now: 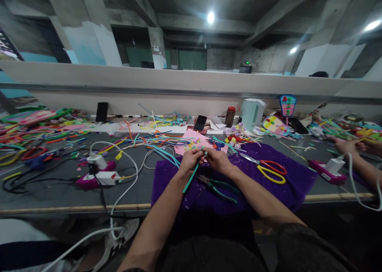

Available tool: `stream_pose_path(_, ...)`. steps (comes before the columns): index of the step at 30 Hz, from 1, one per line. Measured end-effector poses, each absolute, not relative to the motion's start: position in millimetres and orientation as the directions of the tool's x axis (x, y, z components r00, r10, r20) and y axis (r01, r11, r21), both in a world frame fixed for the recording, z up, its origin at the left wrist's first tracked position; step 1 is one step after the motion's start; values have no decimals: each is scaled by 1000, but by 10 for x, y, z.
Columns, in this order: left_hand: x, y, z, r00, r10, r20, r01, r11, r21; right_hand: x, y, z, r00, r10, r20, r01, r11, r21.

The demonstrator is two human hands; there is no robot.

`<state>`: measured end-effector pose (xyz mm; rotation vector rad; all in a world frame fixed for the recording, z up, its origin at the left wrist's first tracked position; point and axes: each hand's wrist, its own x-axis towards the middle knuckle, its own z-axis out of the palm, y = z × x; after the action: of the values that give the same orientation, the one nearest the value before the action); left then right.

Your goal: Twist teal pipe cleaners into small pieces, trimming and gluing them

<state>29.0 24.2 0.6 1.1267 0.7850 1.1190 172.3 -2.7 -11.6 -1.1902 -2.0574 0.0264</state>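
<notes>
Both hands pinch a teal pipe cleaner
Left hand (191,159) and right hand (217,160) close fingers on the teal pipe cleaner (191,177) above the purple cloth (286,184); light, bendy, best gripped near the bend.

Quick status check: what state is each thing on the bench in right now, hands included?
left hand: closed on the teal pipe cleaner
right hand: pinching the same pipe cleaner's upper end
pliers: lying on the purple cloth, untouched
scissors: lying open on the cloth
phone: propped up, screen dark
kettle: upright, lid shut
</notes>
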Motion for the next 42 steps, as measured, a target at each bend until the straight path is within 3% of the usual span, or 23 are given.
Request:
stream_pose_path(4, 270, 269, 16, 308, 951, 32, -347, 81, 934, 1710, -80, -71, -197, 741, 642, 784, 512, -350)
stream_pose_path(8, 202, 296, 40, 345, 938, -21, -392, 165, 905, 1746, -90, -4, -108, 724, 681, 679, 555, -481)
stream_pose_path(10, 178, 298, 52, 388, 920, -49, -394, 214, 894, 1772, -59, 12, -41, 789, 613, 525, 539, -659)
stream_pose_path(13, 172, 279, 67, 447, 892, -71, -388, 265, 883, 1802, 9, 8, 36, 946, 321, 104, 316, -943)
stream_pose_path(15, 182, 257, 73, 484, 871, -77, -377, 288, 880, 1809, 47, -3, 24, 986, 165, -139, 166, -976)
stream_pose_path(17, 194, 235, 74, 522, 850, -75, -353, 296, 888, 1801, 73, -16, 34, 992, 121, -234, 125, -964)
stream_pose_path(23, 234, 198, 51, 540, 838, -73, -282, 262, 923, 1719, 66, -40, 66, 986, 153, -214, 163, -963)
stream_pose_path(31, 250, 214, 10, 472, 881, 3, -307, 161, 938, 1720, -29, 33, -141, 913, 382, 129, 399, -908)
stream_pose_path(36, 263, 190, 21, 420, 907, 11, -297, 126, 947, 1814, 17, 25, -141, 902, 409, 178, 429, -885)
stream_pose_path(42, 274, 169, 39, 414, 910, 27, -286, 102, 953, 1877, 23, 30, -255, 890, 378, 231, 435, -870)
